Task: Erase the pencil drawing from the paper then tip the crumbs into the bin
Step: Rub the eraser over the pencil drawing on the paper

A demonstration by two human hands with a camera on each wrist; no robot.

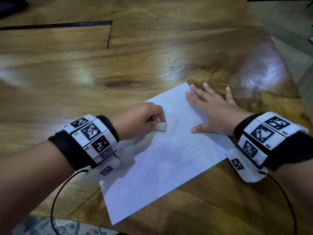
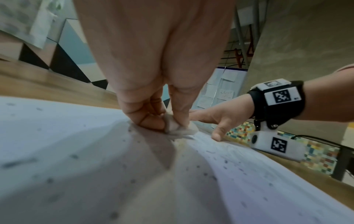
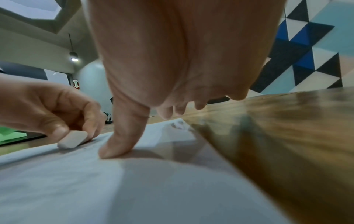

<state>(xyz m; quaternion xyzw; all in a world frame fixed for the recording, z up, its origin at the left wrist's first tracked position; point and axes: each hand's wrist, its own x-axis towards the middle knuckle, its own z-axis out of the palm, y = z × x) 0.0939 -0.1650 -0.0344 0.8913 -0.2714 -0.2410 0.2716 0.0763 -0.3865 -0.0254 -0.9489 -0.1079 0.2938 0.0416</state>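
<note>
A white sheet of paper (image 1: 169, 160) lies at an angle on the wooden table (image 1: 135, 61). Faint pencil lines and dark eraser crumbs (image 1: 152, 168) mark it. My left hand (image 1: 144, 119) pinches a small white eraser (image 1: 162, 126) and presses it on the sheet near its left edge; the eraser (image 3: 73, 139) shows under the thumb in the right wrist view, blurred (image 2: 173, 125) in the left wrist view. My right hand (image 1: 213, 109) lies flat with spread fingers on the sheet's far right part, thumb (image 3: 122, 136) pressed on the paper. No bin is in view.
The table has a dark slot (image 1: 108, 33) cut into it at the back left. Its right edge (image 1: 288, 68) runs close to my right hand, with floor beyond. Black cables (image 1: 57, 197) hang from both wristbands near the front edge.
</note>
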